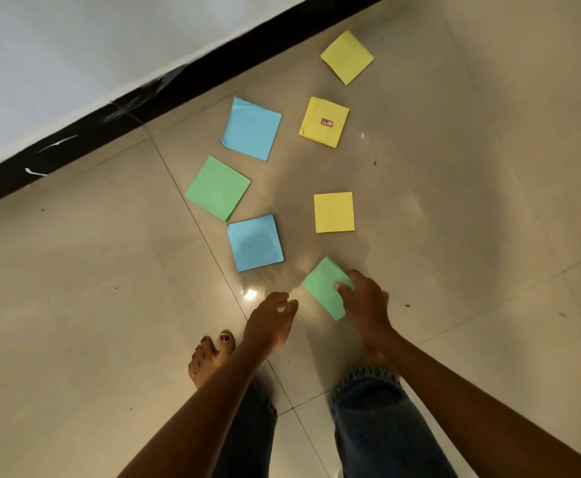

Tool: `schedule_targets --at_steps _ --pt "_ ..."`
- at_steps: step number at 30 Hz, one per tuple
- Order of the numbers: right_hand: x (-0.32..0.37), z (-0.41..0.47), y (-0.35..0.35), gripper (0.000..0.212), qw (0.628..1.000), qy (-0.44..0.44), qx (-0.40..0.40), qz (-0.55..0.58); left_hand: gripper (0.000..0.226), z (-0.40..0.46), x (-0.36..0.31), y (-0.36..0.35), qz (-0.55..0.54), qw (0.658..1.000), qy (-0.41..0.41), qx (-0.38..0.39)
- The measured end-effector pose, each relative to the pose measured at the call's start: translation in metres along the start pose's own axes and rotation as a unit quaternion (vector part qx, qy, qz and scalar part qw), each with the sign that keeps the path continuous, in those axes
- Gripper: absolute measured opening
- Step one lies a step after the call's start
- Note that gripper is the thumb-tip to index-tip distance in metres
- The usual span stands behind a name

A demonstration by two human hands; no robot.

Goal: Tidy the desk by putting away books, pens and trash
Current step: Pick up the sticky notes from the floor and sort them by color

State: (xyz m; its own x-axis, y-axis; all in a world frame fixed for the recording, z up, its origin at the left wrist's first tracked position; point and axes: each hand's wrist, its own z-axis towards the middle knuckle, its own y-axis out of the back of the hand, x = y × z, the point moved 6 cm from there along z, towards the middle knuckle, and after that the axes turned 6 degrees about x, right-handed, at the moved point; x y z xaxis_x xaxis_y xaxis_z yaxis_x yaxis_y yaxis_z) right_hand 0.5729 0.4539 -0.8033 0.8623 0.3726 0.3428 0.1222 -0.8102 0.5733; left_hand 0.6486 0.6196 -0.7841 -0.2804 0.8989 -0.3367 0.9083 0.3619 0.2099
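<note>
Several square coloured paper pads lie on a tiled floor. My right hand (365,305) grips the nearest green pad (321,286) by its right edge, low over the floor. My left hand (271,320) hovers just left of it, fingers apart and holding nothing. Farther out lie a blue pad (255,243), a yellow pad (334,212), a second green pad (218,188), a larger blue pad (251,128), a yellow pad with a small red label (324,121) and the farthest yellow pad (347,57).
A white wall (57,63) with a black skirting strip (109,125) runs diagonally across the upper left. My bare left foot (209,357) and jeans-clad legs (378,426) stand at the bottom centre. Beige floor tiles (489,201) spread to the right.
</note>
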Motion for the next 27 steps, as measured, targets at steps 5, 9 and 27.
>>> schedule_targets --at_steps 5,9,27 --pt "0.048 -0.014 0.014 0.019 0.922 -0.012 0.098 0.374 0.017 -0.014 -0.033 0.016 -0.314 0.949 0.007 0.035" --pt "0.083 -0.012 0.007 0.022 0.894 -0.007 0.202 0.399 0.034 -0.011 -0.046 0.035 -0.481 0.877 -0.006 0.013" --pt "0.088 0.107 0.05 0.063 0.913 0.104 -0.099 -0.381 0.024 0.061 -0.044 0.099 -0.459 0.878 -0.015 -0.133"
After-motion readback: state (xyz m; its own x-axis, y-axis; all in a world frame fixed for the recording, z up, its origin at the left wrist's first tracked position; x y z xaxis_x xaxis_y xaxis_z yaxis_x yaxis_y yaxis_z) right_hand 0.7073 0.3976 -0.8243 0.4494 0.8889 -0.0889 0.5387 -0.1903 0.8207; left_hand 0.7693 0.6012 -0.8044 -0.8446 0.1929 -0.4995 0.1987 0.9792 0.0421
